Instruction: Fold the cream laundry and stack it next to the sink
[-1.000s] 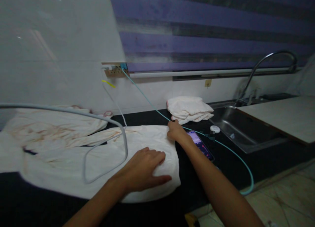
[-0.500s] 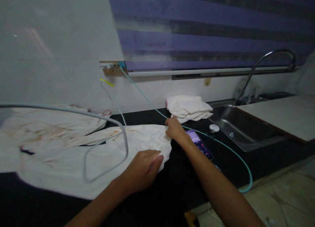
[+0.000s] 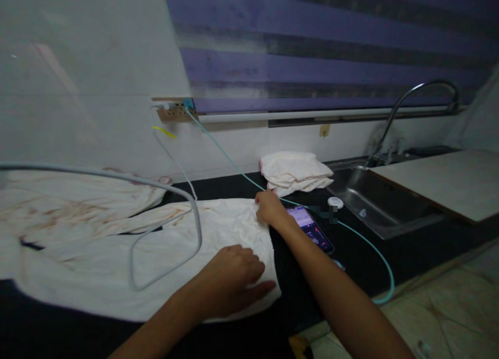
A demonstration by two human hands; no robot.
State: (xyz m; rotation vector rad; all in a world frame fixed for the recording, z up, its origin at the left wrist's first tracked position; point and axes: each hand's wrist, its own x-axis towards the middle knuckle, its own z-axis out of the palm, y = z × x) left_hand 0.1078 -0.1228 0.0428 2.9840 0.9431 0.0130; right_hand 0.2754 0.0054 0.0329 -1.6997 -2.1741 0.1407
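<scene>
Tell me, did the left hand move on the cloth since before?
Yes. The left hand slid toward the cloth's near right corner, pressing flat closer to the counter edge; the camera shifted slightly too.

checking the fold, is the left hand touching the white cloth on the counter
Touching. The head view shows the left hand lying flat, palm down, on the near right corner of the white cloth, with no gap between them.

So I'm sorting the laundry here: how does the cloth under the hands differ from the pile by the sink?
The cloth under the hands lies spread out flat in one layer; the pile by the sink is folded and stacked. The spread cloth shows brownish stains toward its left; the pile looks clean. The left hand and right hand touch the spread cloth; nothing touches the pile. Both are pale cream fabric on the black counter.
</scene>
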